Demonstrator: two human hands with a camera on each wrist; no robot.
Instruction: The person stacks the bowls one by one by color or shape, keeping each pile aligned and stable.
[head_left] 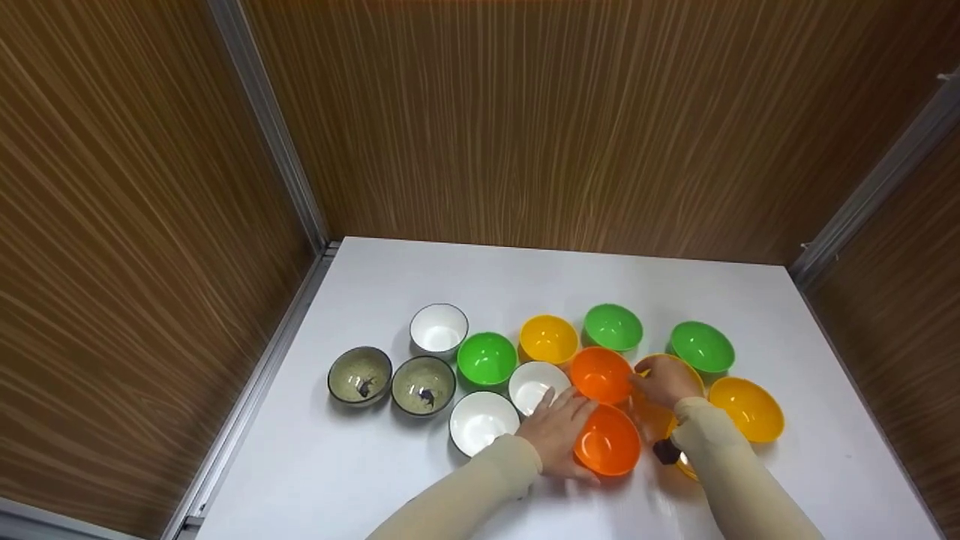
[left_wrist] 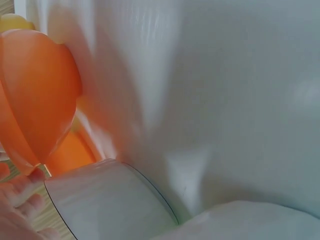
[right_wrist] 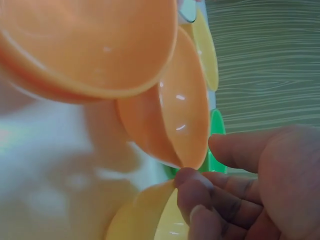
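Note:
My left hand (head_left: 556, 435) is spread at the left side of the front orange bowl (head_left: 609, 442), between it and the white bowls. In the left wrist view a fingertip meets an orange bowl's rim (left_wrist: 37, 95). My right hand (head_left: 666, 381) hangs over a yellow bowl (head_left: 651, 411), which it partly covers. Its fingertips (right_wrist: 186, 182) are at the right rim of the back orange bowl (head_left: 600, 373), beside the yellow bowl's edge. The thumb stands apart from the fingers, with nothing pinched between them. Another yellow bowl (head_left: 688, 469) is mostly hidden below the right wrist.
White bowls (head_left: 484, 424) and a green bowl (head_left: 487, 358) stand to the left, then two grey-green patterned bowls (head_left: 360, 376). A yellow bowl (head_left: 549, 339) and green bowls (head_left: 613, 328) are behind. Another yellow bowl (head_left: 746, 410) stands right. Wood-grain panels (head_left: 525, 127) enclose the white table (head_left: 352, 480).

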